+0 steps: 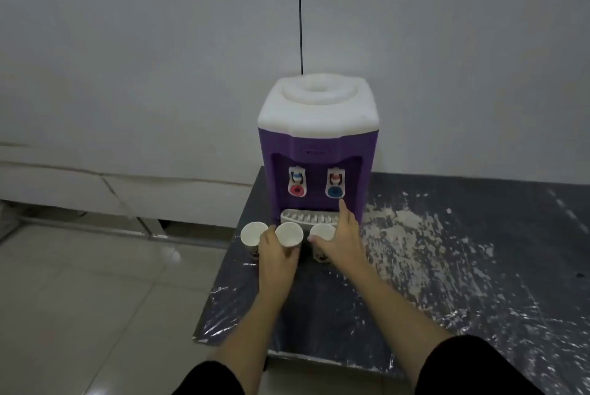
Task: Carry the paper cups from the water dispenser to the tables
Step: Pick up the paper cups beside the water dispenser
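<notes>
A purple water dispenser (317, 152) with a white top stands on a dark table (479, 267) against the wall. Three white paper cups stand in a row in front of its drip tray (308, 218). My left hand (277, 254) is wrapped around the middle cup (289, 234), which tilts slightly. The left cup (253, 233) stands free just beside that hand. My right hand (340, 239) is spread over the right cup (321, 231), thumb and fingers apart around it, with one finger raised toward the blue tap (334, 191). Whether it grips the cup is unclear.
The table is wrapped in plastic film and has pale smears on its right part (412, 235). Its left edge drops to a tiled floor (95, 299). A black cable (300, 11) runs up the wall behind the dispenser.
</notes>
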